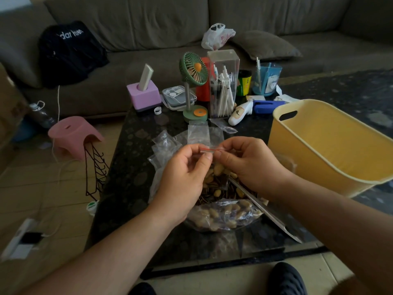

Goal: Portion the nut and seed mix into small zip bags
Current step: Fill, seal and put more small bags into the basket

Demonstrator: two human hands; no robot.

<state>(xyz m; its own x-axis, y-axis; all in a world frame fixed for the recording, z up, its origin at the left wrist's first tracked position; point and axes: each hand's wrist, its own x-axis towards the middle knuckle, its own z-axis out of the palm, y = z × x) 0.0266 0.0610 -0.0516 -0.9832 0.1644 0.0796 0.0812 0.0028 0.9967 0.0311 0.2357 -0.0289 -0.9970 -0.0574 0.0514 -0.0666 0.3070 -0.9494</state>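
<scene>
A dark speckled stone coffee table (131, 167) stands before a grey-brown sofa (148, 22). Above the large clear bag of nuts and seeds (223, 213), the left hand (182, 177) and right hand (246, 162) pinch the red-striped seal of a small filled zip bag (217, 167). Empty clear bags (197, 133) lie behind, a yellow plastic tub (331, 150) just right, a green desk fan (193, 81) beyond.

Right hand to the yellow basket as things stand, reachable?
Probably not yet. The yellow basket sits close beside the right hand with nothing between them, but that hand and the left hand are both pinching the small zip bag at its seal, so it would have to let go first.
</scene>
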